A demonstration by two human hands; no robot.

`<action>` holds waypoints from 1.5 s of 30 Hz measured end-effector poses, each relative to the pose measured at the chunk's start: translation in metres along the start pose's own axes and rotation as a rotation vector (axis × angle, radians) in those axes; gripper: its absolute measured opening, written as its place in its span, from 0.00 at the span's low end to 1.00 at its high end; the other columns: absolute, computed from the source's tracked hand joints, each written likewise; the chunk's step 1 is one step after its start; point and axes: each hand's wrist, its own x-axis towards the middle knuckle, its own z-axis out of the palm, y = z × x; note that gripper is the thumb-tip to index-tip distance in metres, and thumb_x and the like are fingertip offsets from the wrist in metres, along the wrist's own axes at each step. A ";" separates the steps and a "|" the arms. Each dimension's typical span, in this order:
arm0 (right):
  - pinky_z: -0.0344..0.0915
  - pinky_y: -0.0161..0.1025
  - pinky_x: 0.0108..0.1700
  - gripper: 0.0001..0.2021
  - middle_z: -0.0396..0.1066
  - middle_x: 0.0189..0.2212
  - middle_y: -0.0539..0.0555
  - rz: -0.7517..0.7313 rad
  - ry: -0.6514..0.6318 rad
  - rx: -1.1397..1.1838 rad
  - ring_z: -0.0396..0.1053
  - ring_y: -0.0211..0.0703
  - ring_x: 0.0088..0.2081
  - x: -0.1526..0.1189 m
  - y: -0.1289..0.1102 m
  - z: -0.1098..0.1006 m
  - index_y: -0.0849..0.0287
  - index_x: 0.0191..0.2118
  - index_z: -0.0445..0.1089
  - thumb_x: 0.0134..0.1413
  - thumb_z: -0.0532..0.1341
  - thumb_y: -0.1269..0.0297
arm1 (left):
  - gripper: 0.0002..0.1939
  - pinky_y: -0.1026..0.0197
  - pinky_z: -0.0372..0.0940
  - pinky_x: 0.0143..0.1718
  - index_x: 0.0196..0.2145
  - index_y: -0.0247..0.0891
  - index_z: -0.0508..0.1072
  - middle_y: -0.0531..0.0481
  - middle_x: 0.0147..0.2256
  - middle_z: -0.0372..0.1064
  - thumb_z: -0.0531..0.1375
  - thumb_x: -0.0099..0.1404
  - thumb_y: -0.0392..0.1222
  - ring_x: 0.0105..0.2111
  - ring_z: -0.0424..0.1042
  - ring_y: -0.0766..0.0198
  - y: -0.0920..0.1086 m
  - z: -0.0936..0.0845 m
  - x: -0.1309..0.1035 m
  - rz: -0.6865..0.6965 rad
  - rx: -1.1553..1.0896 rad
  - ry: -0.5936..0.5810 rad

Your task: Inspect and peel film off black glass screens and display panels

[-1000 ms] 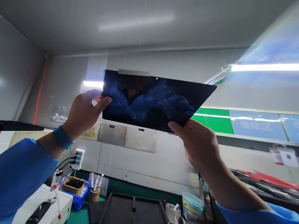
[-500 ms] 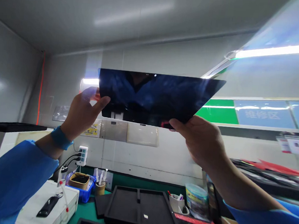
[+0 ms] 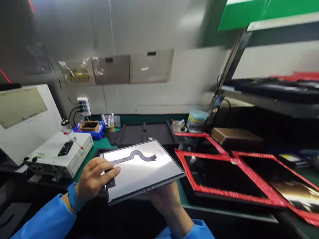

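Observation:
A flat display panel (image 3: 144, 170) is held tilted in front of me, its silvery back facing up. A dark ribbon cable (image 3: 136, 154) curves across that back. My left hand (image 3: 94, 176) grips the panel's left edge, fingers lying on top near the cable's end and a small dark patch. Under the right part of the panel, my right hand (image 3: 166, 198) supports it from below; its fingers are mostly hidden by the panel. Just behind the panel lies a black tray (image 3: 131, 135) on the green bench mat.
Red-edged dark screens (image 3: 221, 177) lie on the bench to the right, below a loaded shelf (image 3: 284, 102). On the left stand a white instrument box (image 3: 76, 147) and a blue bin (image 3: 99, 133). A cup of pens (image 3: 178, 126) and a plastic tub (image 3: 197, 121) are at the back.
Both hands have come down from eye level to above the bench edge with the panel. Its glossy dark face showed before; now its silvery back does. My view has tipped downward.

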 end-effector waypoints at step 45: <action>0.65 0.55 0.57 0.34 0.80 0.38 0.50 0.496 0.233 0.691 0.73 0.51 0.46 -0.055 0.048 -0.088 0.51 0.44 0.77 0.59 0.47 0.29 | 0.16 0.48 0.60 0.57 0.41 0.45 0.78 0.46 0.44 0.73 0.64 0.61 0.26 0.51 0.70 0.55 0.098 0.049 -0.106 -0.448 -0.073 -0.304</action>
